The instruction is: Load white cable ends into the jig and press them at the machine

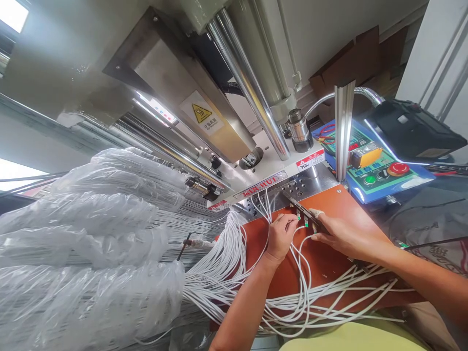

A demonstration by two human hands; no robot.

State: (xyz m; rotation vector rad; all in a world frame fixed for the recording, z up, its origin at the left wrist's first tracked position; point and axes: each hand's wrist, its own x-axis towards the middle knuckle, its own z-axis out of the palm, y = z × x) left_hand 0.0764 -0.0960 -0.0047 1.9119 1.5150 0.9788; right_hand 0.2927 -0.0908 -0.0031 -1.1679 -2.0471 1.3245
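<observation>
My right hand (329, 231) grips the near end of a dark metal mould bar (304, 206), thumb on one side and fingers on the other; one fingertip wears a pale cover. My left hand (281, 237) is closed in a pinch at the bar's left side, on the end of a white cable beside a small green connector (299, 218). Another green-tipped connector (306, 224) sits along the bar, its white cable (305, 243) looping down. Both hands are above the orange-brown work surface (325, 258), in front of the press.
The press (263, 183) stands ahead with polished columns (252, 87) and a hot-surface label. A blue control box (373, 170) with a red stop button is at right. White cables (234, 248) spread across the surface; plastic-wrapped cable bundles (91, 258) fill the left.
</observation>
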